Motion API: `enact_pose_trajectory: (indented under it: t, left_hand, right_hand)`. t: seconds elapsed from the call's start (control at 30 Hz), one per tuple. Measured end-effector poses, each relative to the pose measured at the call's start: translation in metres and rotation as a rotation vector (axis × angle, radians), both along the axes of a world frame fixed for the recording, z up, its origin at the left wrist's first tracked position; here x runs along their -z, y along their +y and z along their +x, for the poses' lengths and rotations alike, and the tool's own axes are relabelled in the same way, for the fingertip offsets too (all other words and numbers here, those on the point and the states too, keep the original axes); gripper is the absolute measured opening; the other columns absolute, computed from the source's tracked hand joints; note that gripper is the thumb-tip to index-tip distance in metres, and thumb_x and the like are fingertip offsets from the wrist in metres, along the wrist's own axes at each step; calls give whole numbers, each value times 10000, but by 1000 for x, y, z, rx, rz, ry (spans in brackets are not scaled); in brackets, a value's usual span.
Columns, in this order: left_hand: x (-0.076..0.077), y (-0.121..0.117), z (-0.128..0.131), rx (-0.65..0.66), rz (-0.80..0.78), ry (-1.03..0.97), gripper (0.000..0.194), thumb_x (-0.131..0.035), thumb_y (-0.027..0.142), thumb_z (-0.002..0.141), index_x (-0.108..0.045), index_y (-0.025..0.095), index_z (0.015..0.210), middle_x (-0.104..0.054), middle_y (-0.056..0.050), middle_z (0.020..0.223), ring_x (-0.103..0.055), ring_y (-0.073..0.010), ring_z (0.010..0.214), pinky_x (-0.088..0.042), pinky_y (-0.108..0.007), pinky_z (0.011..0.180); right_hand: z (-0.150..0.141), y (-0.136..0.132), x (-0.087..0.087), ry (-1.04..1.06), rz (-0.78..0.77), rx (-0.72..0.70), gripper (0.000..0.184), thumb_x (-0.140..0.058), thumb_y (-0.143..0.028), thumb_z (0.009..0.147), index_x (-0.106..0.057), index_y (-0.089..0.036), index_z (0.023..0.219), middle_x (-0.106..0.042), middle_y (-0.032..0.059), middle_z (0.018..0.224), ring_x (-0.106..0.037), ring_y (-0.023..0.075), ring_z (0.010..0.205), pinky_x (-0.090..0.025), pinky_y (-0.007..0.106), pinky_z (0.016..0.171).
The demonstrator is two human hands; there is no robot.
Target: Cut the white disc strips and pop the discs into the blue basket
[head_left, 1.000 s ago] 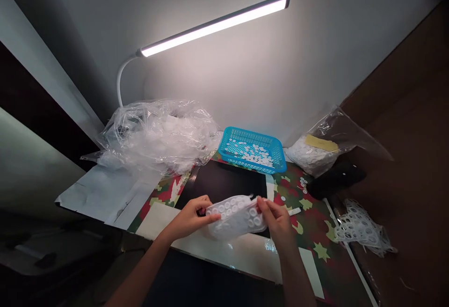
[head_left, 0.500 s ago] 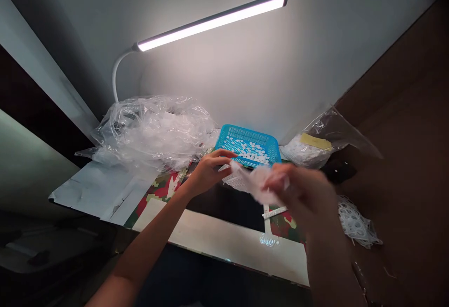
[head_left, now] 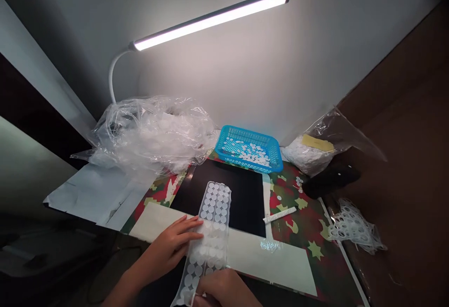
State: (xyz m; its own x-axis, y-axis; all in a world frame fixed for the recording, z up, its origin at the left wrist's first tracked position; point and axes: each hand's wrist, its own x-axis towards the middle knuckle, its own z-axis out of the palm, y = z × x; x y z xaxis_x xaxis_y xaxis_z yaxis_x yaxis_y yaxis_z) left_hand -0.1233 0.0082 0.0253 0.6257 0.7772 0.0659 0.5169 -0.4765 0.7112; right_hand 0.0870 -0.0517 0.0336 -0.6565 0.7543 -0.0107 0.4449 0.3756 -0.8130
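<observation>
- Centrally, a translucent strip of white discs (head_left: 213, 239) lies lengthwise, its far end on the black mat (head_left: 245, 204) and its near end reaching past the near edge of the camouflage-patterned desk (head_left: 301, 237).
- My left hand (head_left: 171, 244): fingers extended and slightly parted, fingertips on the strip's left margin.
- My right hand (head_left: 224, 288): fingers curled at the strip's near end; the fingertips are hidden, so I cannot tell whether they grip it.
- Along the desk's near edge: a pale band (head_left: 270, 258), crossed by the strip.
- At the desk's far edge: a blue basket (head_left: 250, 135) containing loose white discs (head_left: 257, 153).
- Far left corner: crumpled clear plastic (head_left: 157, 134) beneath a lit lamp (head_left: 210, 19).
- Far right corner: a clear bag (head_left: 305, 159) of white pieces, bearing a yellow label (head_left: 317, 143).
- Right of the mat: a slender white bar (head_left: 280, 215), lying obliquely.
- Right edge: white perforated scraps (head_left: 356, 230), partly beyond it.
</observation>
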Motion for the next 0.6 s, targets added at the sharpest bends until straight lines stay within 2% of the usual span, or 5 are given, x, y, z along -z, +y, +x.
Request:
enact_pose_trajectory:
  t: [0.17,0.23,0.33,0.5,0.6]
  left_hand:
    - [2,4,22,-147,114,-12,319,-429,232,901,-571,282,1183,-467,-44,1368,-379,-253,1281,-283,-423,1076]
    - [6,9,31,-258,126,-18,372,-463,286,893,-502,264,1262,-436,-66,1389,-367,-270,1286,-267,-442,1077]
    - [8,19,42,-427,122,-41,397,-494,328,871,-492,221,1253,-455,-95,1360,-372,-294,1269,-284,-457,1045]
    - [-3,33,49,-546,15,-54,390,-547,336,815,-534,169,1168,-603,-110,1068,-534,-292,995,-390,-419,848]
    - [-9,37,50,-551,-9,-58,286,-575,340,791,-599,195,1036,-626,-53,828,-565,-263,824,-392,-384,774]
  right_hand:
    - [13,-6,6,36,-157,35,323,-576,-501,813,-697,-205,771,-591,-18,562,-514,104,479,-374,179,489]
    - [28,-4,3,34,-149,148,286,-622,-478,783,-683,-198,792,-594,-20,587,-506,111,505,-364,188,488]
    - [47,6,-7,1,-64,388,262,-520,-380,881,-627,-183,746,-593,-1,666,-522,126,582,-393,214,551]
    - [41,40,-7,178,6,694,206,-523,-367,876,-609,-184,918,-604,54,888,-585,182,798,-488,284,702]
    - [30,67,2,337,-53,829,370,-605,-397,804,-554,-193,1108,-553,104,1160,-577,223,979,-516,330,776]
